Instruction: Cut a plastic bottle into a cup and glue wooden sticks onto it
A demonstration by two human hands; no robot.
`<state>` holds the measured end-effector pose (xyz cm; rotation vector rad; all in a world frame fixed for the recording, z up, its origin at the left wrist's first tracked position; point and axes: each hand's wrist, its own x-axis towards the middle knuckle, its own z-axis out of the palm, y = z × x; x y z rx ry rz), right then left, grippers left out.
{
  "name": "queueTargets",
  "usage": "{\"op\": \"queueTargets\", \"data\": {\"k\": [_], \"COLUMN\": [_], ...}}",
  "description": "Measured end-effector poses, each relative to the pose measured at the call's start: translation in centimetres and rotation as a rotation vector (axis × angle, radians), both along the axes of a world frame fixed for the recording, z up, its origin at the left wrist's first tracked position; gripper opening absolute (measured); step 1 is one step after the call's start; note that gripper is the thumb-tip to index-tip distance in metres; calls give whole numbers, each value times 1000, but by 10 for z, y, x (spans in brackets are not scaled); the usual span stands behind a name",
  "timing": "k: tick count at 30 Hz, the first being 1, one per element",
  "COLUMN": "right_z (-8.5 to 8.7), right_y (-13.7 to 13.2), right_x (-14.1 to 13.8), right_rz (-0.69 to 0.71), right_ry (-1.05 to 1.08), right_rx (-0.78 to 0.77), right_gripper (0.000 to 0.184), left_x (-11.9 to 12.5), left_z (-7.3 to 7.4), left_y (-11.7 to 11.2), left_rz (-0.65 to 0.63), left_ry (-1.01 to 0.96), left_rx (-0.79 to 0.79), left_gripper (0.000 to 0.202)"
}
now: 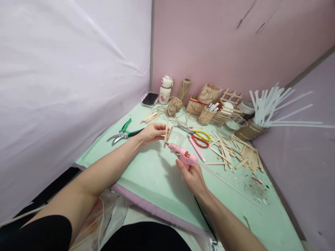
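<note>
Between the fingertips of my left hand (153,133) a thin wooden craft stick (166,135) is pinched upright above the table. A second short piece of wood seems to be beside it, but its join is too small to tell. My right hand (193,177) is wrapped round a pink hot glue gun (181,154). The gun's nozzle points left and is at the lower end of the stick; whether it touches, I cannot tell. A long clear glue stick (227,180) runs out of the gun's back. Behind the gun lies a clear plastic dish (178,138).
Green-handled pruning shears (123,132) lie left. Scissors (200,136) and a pink cutter (196,149) lie right of the dish, near scattered craft sticks (225,153). Behind are a twine ball (175,106), a bottle (165,92), a phone (150,99) and a holder of glue sticks (251,129).
</note>
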<state>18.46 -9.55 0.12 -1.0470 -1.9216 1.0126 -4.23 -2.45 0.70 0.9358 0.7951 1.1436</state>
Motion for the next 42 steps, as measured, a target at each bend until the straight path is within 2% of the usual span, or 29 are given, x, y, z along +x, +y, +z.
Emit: {"op": "queueTargets", "data": {"k": [6, 16, 26, 42], "right_z": [-3, -1, -9, -2], "right_y": [0, 0, 1, 0], "right_x": [0, 1, 1, 0], "right_rz": [22, 24, 17, 14], "right_ry": [-10, -14, -11, -20], "right_rx": [-45, -33, -51, -56], "right_gripper": [47, 46, 40, 49], "left_x": [-2, -6, -1, 1], "left_z": [0, -3, 0, 0], "left_y": [2, 6, 2, 0], "left_rz": [40, 73, 41, 3], "left_ry": [-7, -22, -8, 34], "left_rx": [5, 21, 5, 1], "left_gripper": [35, 33, 34, 34]}}
